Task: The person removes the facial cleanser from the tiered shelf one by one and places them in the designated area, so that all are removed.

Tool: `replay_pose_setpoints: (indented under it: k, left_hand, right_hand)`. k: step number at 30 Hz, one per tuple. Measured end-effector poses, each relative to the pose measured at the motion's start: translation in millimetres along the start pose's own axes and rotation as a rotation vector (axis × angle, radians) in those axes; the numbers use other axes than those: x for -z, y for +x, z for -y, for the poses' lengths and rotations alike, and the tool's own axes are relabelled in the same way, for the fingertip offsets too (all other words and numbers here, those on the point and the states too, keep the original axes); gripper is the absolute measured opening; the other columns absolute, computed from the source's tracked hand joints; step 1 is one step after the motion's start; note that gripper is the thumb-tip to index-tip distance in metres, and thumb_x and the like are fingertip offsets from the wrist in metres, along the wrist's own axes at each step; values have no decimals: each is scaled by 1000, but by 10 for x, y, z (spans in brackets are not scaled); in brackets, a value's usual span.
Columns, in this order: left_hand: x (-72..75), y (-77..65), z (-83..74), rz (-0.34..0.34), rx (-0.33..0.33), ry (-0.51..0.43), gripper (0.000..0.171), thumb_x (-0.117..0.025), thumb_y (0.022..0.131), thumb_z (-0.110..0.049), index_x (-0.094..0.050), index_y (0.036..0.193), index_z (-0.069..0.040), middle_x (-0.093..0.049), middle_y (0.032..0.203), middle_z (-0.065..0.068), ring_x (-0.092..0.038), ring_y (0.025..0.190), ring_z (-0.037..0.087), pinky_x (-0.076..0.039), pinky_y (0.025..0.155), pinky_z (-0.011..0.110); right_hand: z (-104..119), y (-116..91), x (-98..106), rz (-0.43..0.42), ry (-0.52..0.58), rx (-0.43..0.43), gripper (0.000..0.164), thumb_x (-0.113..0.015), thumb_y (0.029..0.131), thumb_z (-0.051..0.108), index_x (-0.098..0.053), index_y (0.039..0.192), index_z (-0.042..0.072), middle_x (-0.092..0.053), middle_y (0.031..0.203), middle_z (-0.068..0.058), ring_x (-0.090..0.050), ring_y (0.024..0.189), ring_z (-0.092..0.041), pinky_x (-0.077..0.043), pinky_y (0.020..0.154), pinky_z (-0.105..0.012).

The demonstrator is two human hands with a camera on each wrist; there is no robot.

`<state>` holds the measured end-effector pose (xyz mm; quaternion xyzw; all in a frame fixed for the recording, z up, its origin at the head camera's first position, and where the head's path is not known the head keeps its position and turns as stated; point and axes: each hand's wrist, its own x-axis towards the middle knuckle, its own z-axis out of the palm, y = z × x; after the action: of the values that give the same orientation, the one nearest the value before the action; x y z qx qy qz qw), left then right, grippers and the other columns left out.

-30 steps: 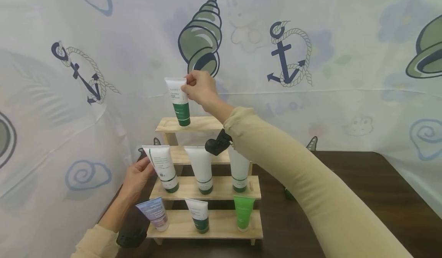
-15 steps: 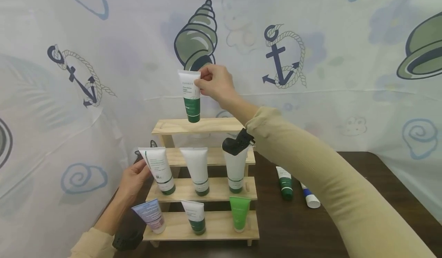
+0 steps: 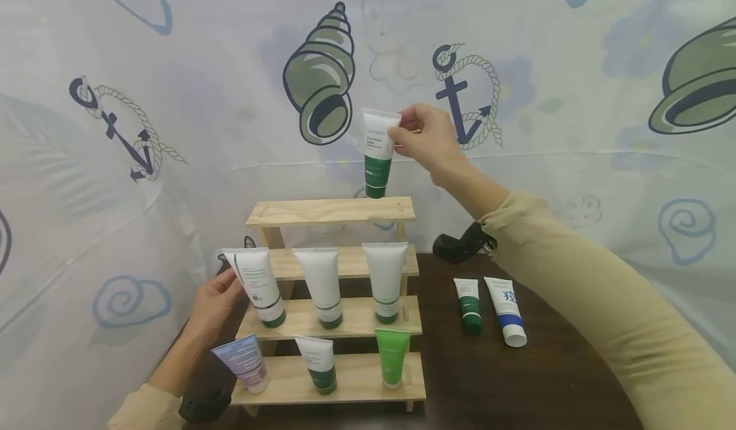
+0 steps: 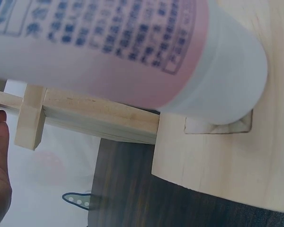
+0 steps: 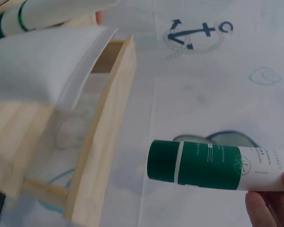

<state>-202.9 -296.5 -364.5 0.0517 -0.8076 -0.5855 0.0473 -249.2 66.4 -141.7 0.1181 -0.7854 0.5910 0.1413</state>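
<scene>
The pale wooden stepped rack (image 3: 352, 318) has 4 tiers. Beside its left edge is the left hand (image 3: 213, 302), fingertips partly hidden; whether it grips anything I cannot tell. The right hand (image 3: 430, 136) pinches the white-and-green plastic squeeze tube (image 3: 377, 155) near its flat end. The tube hangs just left of that hand, nearly upright, cap down, above and apart from the top shelf (image 3: 330, 211), toward its right end.
</scene>
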Motion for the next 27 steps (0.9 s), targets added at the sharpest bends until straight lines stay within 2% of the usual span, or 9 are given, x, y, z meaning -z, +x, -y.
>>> replay_pose_setpoints:
  k: [4, 9, 18, 20, 23, 25, 27]
  left_hand:
    - [-17, 6, 1, 6, 5, -4, 65, -55, 93, -39, -35, 143, -1, -32, 149, 18, -27, 139, 36, -27, 111, 53]
    - [-25, 12, 4, 7, 5, -5, 65, -55, 94, -37, -34, 143, 0, -33, 148, 20, -28, 139, 35, -28, 111, 52]
    - [-18, 8, 11, 2, -16, 15, 66, -53, 94, -40, -34, 143, 0, -32, 147, 21, -30, 137, 36, -30, 110, 52]
    - [-16, 19, 17, -1, -17, 15, 66, -54, 94, -41, -35, 143, -1, -40, 145, 12, -32, 137, 35, -31, 110, 52]
    - [-6, 21, 29, -9, -27, 29, 65, -54, 93, -42, -37, 142, -2, -53, 130, -15, -34, 136, 33, -31, 109, 53]
    - [3, 18, 42, -16, -32, 32, 65, -54, 93, -43, -38, 142, -2, -54, 115, -28, -35, 134, 32, -31, 108, 54]
    - [13, 14, 54, -21, -33, 38, 65, -54, 94, -42, -38, 142, -2, -53, 109, -31, -35, 134, 34, -30, 108, 55]
  right_hand:
    - [-189, -62, 241, -47, -29, -24, 22, -58, 91, 6, -56, 112, -2, -58, 108, -13, -60, 102, -23, -56, 83, -28]
    - [-471, -180, 512, -67, -67, -39, 26, -56, 92, 7, -52, 115, -5, -55, 108, -14, -58, 103, -25, -55, 85, -30]
    - [-851, -390, 931, -97, -66, -82, 28, -56, 93, 9, -50, 116, -6, -52, 101, -8, -58, 96, -16, -55, 81, -23]
    - [-928, -422, 1018, -98, -73, -86, 29, -56, 93, 10, -50, 116, -7, -52, 99, -6, -58, 93, -13, -54, 81, -23]
    - [-1053, -457, 1129, -99, -81, -100, 30, -56, 93, 11, -49, 116, -7, -51, 98, -5, -56, 90, -10, -54, 80, -23]
    - [-1149, -480, 1195, -95, -91, -109, 29, -55, 94, 12, -48, 115, -6, -50, 98, -4, -55, 89, -8, -54, 80, -23]
    - [-1245, -507, 1258, -97, -111, -132, 29, -54, 94, 13, -47, 115, -6, -49, 99, -6, -55, 89, -8, -53, 80, -24]
